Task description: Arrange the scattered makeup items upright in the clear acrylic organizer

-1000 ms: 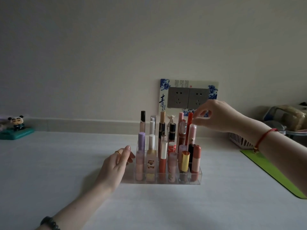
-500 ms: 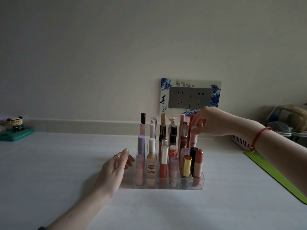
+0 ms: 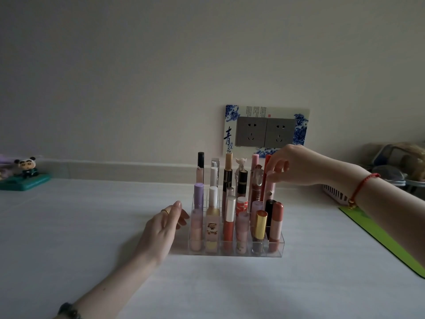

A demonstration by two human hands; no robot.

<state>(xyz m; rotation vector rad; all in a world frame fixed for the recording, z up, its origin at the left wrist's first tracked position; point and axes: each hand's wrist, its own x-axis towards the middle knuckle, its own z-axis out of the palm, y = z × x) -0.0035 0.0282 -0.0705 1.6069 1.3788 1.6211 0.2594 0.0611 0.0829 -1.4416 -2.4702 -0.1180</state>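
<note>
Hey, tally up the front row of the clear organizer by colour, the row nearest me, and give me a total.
Pale pink tubes: 2
Cream tube with a bear picture: 1
Red tube with a silver cap: 1
Gold-capped tube: 1
Coral lipstick: 1
Total: 6

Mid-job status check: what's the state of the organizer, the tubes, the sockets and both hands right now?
clear acrylic organizer, level, packed with tubes
pale pink tube, upright in its slot
other tubes, upright in slots
right hand, pinching the pale pink tube's cap
left hand, open, fingertips at the organizer's left wall
wall sockets, nothing plugged in
</note>
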